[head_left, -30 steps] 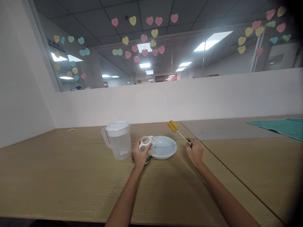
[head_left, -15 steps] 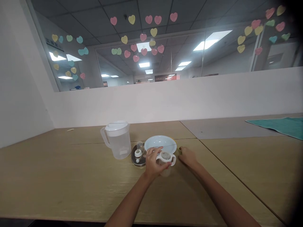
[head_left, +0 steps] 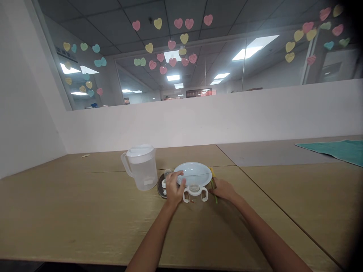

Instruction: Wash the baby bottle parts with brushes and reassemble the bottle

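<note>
A clear baby bottle (head_left: 195, 192) with two white handles stands on the table in front of the light-blue bowl (head_left: 193, 164). Just left of it, my left hand (head_left: 174, 190) is open, thumb apart from the fingers, holding nothing. My right hand (head_left: 223, 188) is closed on a sponge brush (head_left: 216, 197); its green stem shows beneath the fingers and its yellow head beside the bowl's right rim. Behind my left hand, partly covered by it, a round metal dish (head_left: 160, 192) holds the bottle's white collar (head_left: 163, 183) and a clear cap (head_left: 167, 173).
A clear pitcher (head_left: 144, 174) with a white lid stands left of the dish. A teal cloth (head_left: 337, 150) lies at the far right on a grey part of the table (head_left: 266, 153). A white wall (head_left: 198, 122) with a window above borders the back.
My left hand moved the baby bottle right, set it down before the bowl and let go, then drew back left. My right hand lowered the sponge brush beside the bowl, its stem now pointing toward me.
</note>
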{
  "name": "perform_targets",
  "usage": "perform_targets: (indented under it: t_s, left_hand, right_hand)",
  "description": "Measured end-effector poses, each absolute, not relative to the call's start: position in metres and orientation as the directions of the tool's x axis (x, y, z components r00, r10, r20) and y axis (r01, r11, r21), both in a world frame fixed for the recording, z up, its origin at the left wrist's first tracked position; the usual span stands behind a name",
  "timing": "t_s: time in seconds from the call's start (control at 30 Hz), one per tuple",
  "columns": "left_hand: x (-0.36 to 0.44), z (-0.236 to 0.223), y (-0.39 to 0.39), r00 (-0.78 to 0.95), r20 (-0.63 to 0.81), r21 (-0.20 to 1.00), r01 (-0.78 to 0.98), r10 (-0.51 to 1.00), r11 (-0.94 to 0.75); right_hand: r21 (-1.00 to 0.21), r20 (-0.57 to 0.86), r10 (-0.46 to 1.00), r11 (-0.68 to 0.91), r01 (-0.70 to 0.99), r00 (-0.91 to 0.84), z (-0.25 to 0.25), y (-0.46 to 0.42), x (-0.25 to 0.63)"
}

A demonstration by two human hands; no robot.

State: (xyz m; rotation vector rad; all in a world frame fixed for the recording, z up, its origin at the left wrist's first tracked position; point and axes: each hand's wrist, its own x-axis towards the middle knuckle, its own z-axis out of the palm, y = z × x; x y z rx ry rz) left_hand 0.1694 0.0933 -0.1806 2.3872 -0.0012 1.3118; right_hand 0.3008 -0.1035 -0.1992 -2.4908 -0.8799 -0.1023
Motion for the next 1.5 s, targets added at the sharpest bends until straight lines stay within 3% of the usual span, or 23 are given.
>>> perform_targets:
  t_s: [0.07, 0.17, 0.37, 0.57, 0.77, 1.07, 1.27, 1.37, 1.5]
  left_hand:
    - [0.172, -0.181, 0.108, 0.496, 0.789, 0.387, 0.056, 0.362, -0.92]
    - [0.177, -0.187, 0.13, 0.541, 0.731, 0.289, 0.305, 0.415, -0.907]
    - [0.18, -0.199, 0.149, 0.68, 0.591, 0.115, 0.462, 0.434, -0.88]
    - [0.178, -0.195, 0.147, 0.781, 0.483, 0.044, 0.429, 0.396, -0.902]
    - [0.181, -0.194, 0.147, 0.785, 0.472, 0.086, 0.413, 0.402, -0.907]
    - [0.177, -0.182, 0.139, 0.69, 0.589, 0.15, 0.419, 0.421, -0.896]
    - [0.165, -0.161, 0.133, 0.563, 0.68, 0.157, 0.513, 0.469, -0.844]
    - [0.162, -0.154, 0.133, 0.545, 0.698, 0.243, 0.432, 0.466, -0.869]
    - [0.17, -0.156, 0.134, 0.566, 0.655, 0.557, 0.085, 0.5, -0.826]
  right_hand:
    - [-0.406, 0.187, 0.556, -0.707, 0.579, 0.81, -0.198, -0.104, 0.303]
    - [-0.427, 0.166, 0.532, -0.72, 0.547, 0.83, -0.197, -0.106, 0.306]
    - [-0.566, 0.155, 0.59, -0.604, 0.561, 0.792, -0.198, -0.107, 0.309]
    - [-0.624, 0.157, 0.572, -0.575, 0.53, 0.805, -0.199, -0.106, 0.309]
    - [-0.653, 0.199, 0.521, -0.561, 0.509, 0.83, -0.201, -0.106, 0.314]
    - [-0.653, 0.254, 0.536, -0.519, 0.551, 0.805, -0.206, -0.104, 0.319]
    - [-0.69, 0.246, 0.544, -0.483, 0.539, 0.802, -0.204, -0.109, 0.325]
    - [-0.73, 0.245, 0.508, -0.464, 0.502, 0.826, -0.202, -0.11, 0.327]
    - [-0.734, 0.299, 0.427, -0.468, 0.492, 0.853, -0.199, -0.106, 0.325]
